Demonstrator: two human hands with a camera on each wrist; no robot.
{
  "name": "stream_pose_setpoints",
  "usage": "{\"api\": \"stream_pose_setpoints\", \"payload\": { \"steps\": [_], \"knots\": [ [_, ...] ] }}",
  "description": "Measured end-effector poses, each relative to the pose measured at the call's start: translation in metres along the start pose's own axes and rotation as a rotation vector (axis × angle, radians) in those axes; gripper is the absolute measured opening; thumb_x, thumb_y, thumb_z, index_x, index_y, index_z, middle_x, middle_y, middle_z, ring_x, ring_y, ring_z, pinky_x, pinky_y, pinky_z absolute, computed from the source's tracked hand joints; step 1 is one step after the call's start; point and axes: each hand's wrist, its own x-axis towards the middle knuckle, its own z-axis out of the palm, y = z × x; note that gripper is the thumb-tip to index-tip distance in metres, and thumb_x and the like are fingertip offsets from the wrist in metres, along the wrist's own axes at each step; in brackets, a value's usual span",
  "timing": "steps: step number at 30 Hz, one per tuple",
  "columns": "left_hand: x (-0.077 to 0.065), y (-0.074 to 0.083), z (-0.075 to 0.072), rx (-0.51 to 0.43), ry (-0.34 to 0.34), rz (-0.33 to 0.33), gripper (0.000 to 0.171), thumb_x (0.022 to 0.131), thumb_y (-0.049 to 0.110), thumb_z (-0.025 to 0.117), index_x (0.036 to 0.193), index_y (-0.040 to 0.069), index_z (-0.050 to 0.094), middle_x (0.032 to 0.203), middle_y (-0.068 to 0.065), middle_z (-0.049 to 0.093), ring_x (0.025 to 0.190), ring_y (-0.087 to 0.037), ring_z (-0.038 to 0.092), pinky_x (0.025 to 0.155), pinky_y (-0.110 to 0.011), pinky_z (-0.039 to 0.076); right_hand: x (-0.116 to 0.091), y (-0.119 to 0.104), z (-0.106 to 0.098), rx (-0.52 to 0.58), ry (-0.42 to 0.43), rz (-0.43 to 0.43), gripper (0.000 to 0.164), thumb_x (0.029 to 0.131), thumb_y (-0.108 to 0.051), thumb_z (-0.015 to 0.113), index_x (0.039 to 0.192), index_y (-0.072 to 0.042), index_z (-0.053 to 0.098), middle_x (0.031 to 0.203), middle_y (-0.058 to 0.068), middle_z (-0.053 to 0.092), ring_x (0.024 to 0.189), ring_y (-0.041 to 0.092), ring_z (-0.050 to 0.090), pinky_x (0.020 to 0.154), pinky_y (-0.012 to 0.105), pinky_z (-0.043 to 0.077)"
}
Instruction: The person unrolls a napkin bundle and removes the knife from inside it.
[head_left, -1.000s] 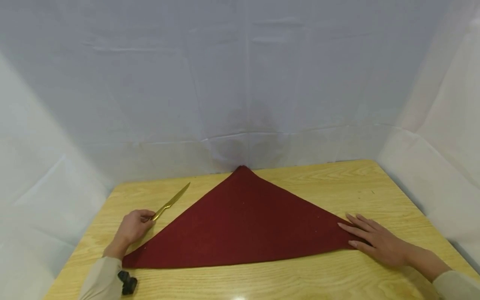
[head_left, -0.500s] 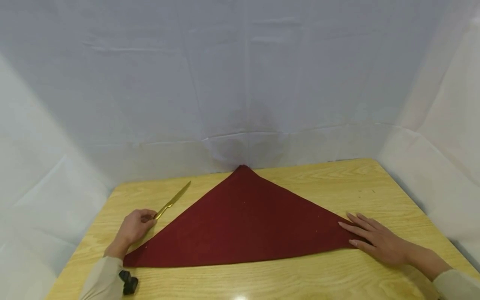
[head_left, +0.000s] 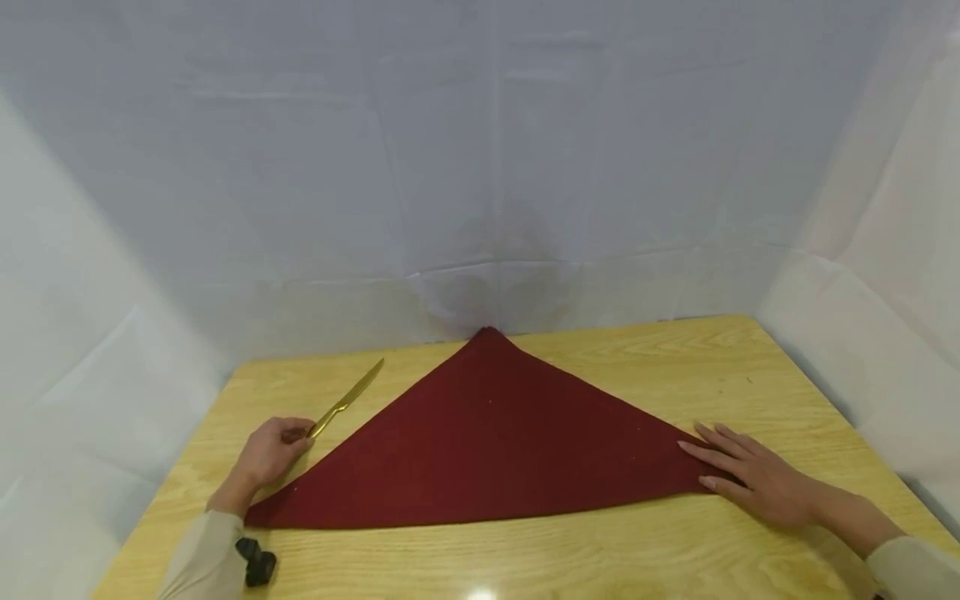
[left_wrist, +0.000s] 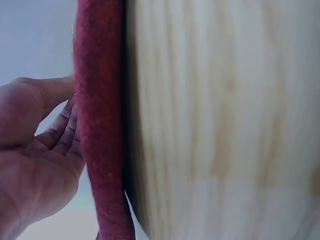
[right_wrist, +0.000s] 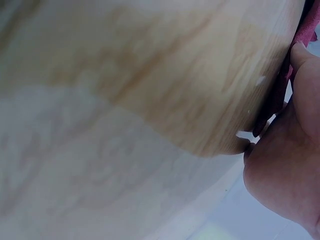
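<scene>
A dark red cloth [head_left: 480,442], folded into a triangle, lies on the wooden table with its peak toward the back wall. Left of it, a gold table knife [head_left: 352,394] points away to the back right. My left hand [head_left: 268,454] pinches the knife's handle end between thumb and fingers. In the left wrist view the cloth's folded edge [left_wrist: 102,120] hides the fingertips and the knife's handle. My right hand [head_left: 761,483] rests on the cloth's right corner with its fingers spread. The right wrist view shows its thumb by the cloth's edge [right_wrist: 280,90].
The pale wood table [head_left: 637,550] reaches back to a grey-white sheet wall [head_left: 480,167], with white sheets on both sides. A small black device [head_left: 257,562] sits by the left sleeve [head_left: 204,554].
The head view has shifted very slightly. Both hands, the knife and the cloth keep nearly the same places.
</scene>
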Motion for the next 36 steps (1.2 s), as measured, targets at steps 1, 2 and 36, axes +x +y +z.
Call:
{"api": "stream_pose_setpoints", "payload": {
  "steps": [1, 2, 36],
  "knots": [
    [0.000, 0.000, 0.000, -0.002, -0.003, -0.003, 0.024, 0.088, 0.003, 0.066, 0.108, -0.010, 0.066, 0.099, -0.022, 0.067, 0.090, -0.039, 0.064, 0.075, -0.050, 0.050, 0.001, 0.000, 0.000, -0.003, 0.005, -0.013, 0.047, 0.096, -0.012, 0.056, 0.142, -0.010, 0.047, 0.147, 0.017, 0.037, 0.141, 0.009, 0.009, 0.105, 0.009, 0.000],
    [-0.001, -0.001, 0.000, -0.002, -0.006, -0.005, 0.025, 0.088, 0.003, 0.066, 0.109, -0.010, 0.066, 0.099, -0.022, 0.067, 0.090, -0.038, 0.064, 0.074, -0.049, 0.051, 0.001, 0.000, 0.000, -0.010, 0.010, -0.030, 0.047, 0.096, -0.011, 0.057, 0.142, -0.009, 0.047, 0.149, 0.015, 0.035, 0.141, 0.008, 0.007, 0.105, 0.009, 0.000],
    [-0.014, 0.023, -0.001, 0.017, 0.105, 0.037, 0.034, 0.091, 0.007, 0.059, 0.122, -0.009, 0.057, 0.114, -0.030, 0.053, 0.099, -0.043, 0.057, 0.079, -0.055, 0.047, 0.014, 0.002, -0.028, 0.201, -0.176, 0.181, 0.042, 0.099, -0.022, 0.053, 0.138, -0.005, 0.051, 0.140, 0.029, 0.038, 0.124, 0.055, 0.035, 0.088, 0.066, 0.035]
  ]
}}
